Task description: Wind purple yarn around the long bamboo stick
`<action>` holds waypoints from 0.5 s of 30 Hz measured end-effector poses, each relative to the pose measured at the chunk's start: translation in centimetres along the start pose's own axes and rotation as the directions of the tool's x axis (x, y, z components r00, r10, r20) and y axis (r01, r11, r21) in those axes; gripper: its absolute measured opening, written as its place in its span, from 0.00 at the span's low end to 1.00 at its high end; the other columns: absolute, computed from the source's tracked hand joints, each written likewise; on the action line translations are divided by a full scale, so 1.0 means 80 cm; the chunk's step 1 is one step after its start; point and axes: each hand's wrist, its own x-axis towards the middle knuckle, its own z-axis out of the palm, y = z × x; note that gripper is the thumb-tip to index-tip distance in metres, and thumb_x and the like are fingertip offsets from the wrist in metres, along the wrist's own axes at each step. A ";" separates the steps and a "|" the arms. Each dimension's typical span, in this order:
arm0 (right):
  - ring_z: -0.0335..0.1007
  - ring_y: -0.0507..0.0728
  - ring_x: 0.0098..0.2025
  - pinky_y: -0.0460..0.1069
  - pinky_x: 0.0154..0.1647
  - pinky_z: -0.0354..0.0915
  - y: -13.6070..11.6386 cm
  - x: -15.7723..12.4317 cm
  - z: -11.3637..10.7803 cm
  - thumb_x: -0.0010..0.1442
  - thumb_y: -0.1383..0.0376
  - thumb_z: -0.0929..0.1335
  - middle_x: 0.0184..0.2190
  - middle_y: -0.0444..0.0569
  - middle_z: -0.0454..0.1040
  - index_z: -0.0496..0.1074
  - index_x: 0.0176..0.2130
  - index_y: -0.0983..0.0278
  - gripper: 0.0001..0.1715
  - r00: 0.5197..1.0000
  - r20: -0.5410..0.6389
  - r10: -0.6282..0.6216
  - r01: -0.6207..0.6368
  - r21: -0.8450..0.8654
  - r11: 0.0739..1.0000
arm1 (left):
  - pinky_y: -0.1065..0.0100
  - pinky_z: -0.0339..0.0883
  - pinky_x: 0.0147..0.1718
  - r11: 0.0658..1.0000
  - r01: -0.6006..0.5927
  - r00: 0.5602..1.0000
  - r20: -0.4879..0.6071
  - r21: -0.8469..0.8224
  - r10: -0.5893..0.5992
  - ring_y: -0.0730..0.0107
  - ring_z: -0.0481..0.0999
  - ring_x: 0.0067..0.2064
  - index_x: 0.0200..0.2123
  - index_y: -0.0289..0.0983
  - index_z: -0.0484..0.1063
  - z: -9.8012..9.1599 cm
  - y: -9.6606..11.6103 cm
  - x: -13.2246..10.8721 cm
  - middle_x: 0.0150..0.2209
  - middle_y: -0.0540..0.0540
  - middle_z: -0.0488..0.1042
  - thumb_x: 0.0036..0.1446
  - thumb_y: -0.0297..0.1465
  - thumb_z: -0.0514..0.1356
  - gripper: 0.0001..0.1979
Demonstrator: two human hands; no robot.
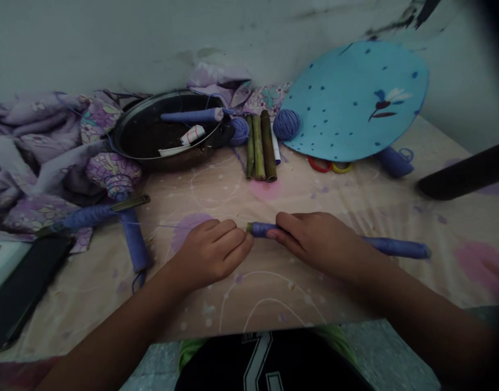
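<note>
My right hand (pixel 320 239) is closed around a bamboo stick (pixel 262 229) wrapped in purple yarn, its bare greenish tip pointing left. Past my right wrist, a yarn-wrapped length (pixel 398 247) shows on the table; whether it belongs to the same stick is hidden by the hand. Close to the bare tip, my left hand (pixel 217 252) is closed with its fingers pinched. A thin strand of purple yarn (pixel 163 225) runs from it leftward to some yarn-wrapped sticks, one slanting (pixel 86 216) and one hanging downward (pixel 134 239). The fingertips' exact grip is hidden.
Behind my hands stand a black pan (pixel 139 155) holding a wrapped stick, bare bamboo pieces (pixel 259 146), a yarn ball (pixel 287 124) and a blue oval board (pixel 335 103). Floral cloth (pixel 25 146) and a dark phone (pixel 27 290) lie left. A dark bar (pixel 465 171) juts in right.
</note>
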 end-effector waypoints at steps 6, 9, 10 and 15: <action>0.64 0.53 0.23 0.48 0.25 0.44 0.001 -0.003 -0.004 0.65 0.56 0.56 0.24 0.47 0.72 0.66 0.33 0.64 0.18 0.991 0.075 -0.114 0.115 -0.003 0.993 | 0.71 0.59 0.26 0.949 0.165 0.986 0.078 -0.270 -0.149 0.74 0.62 0.27 0.31 0.34 0.68 0.007 -0.009 0.004 0.24 0.50 0.66 0.57 0.23 0.54 0.05; 0.63 0.52 0.23 0.48 0.26 0.46 0.005 -0.005 -0.007 0.65 0.56 0.56 0.24 0.47 0.71 0.67 0.32 0.65 0.20 0.974 0.046 -0.223 0.223 -0.005 0.975 | 0.73 0.59 0.26 0.837 0.243 0.970 0.142 -0.491 -0.199 0.75 0.64 0.29 0.31 0.34 0.68 0.010 -0.014 0.005 0.25 0.49 0.66 0.59 0.25 0.53 0.06; 0.63 0.52 0.23 0.48 0.26 0.47 0.006 -0.006 -0.008 0.65 0.56 0.56 0.24 0.48 0.71 0.67 0.32 0.66 0.21 0.965 0.023 -0.261 0.261 0.000 0.965 | 0.73 0.60 0.27 0.800 0.252 0.968 0.150 -0.544 -0.203 0.75 0.64 0.29 0.31 0.34 0.68 0.010 -0.014 0.005 0.25 0.49 0.65 0.60 0.25 0.52 0.06; 0.65 0.51 0.25 0.47 0.27 0.53 0.008 -0.010 -0.008 0.66 0.54 0.55 0.25 0.48 0.71 0.69 0.32 0.68 0.25 0.913 -0.155 -0.378 0.395 0.098 0.913 | 0.73 0.59 0.27 0.708 0.295 0.954 0.157 -0.642 -0.255 0.75 0.64 0.30 0.32 0.34 0.68 0.005 -0.007 0.007 0.25 0.49 0.65 0.60 0.25 0.51 0.08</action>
